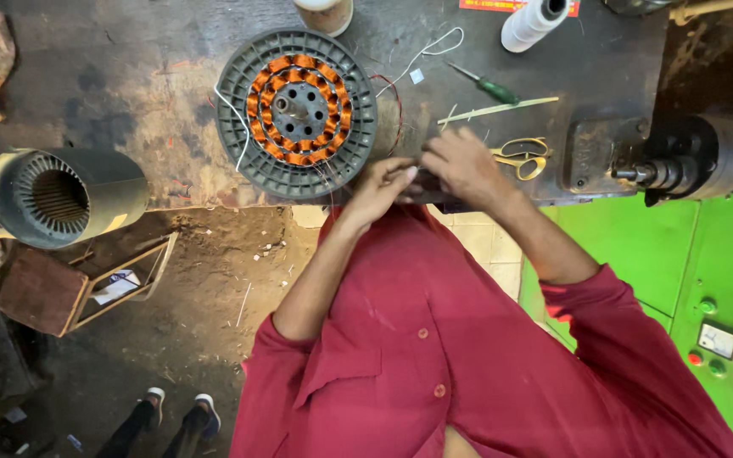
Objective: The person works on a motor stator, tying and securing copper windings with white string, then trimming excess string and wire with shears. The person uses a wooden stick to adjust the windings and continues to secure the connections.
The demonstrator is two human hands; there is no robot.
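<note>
I see both my hands meeting at the near edge of the dark, stained metal counter (pixel 154 102), just right of the round grey ribbed motor stator w/ copper-orange windings (pixel 297 113). My left hand (pixel 381 188) has its fingers curled narrow, thumb and index pinched together, prob. on thin wire ends coming off the stator, but the strands are too fine to be sure. My right hand (pixel 463 165) lies over a small dark piece at the counter edge, fingers bent down narrow; can't tell if it actually grips anything. The two hands are touching or nearly so.

The stator lies flat on the counter, central shaft up, a white lead draped over its left rim and a red lead looping off its right side.

Just right of my right hand: yellow-handled scissors (pixel 523 158). Beyond them a pale flat stick (pixel 499 110), a green-handled screwdriver (pixel 485 85), and a white thread spool (pixel 534 22) near the far edge. A dark grey winding machine w/ spindle (pixel 689 157) sits at the right, over a green control panel (pixel 719 280). A grey cylindrical finned motor housing (pixel 65 197) sits off the counter's left corner. Another person's shoes (pixel 181 403) show on the dirt floor below.
</note>
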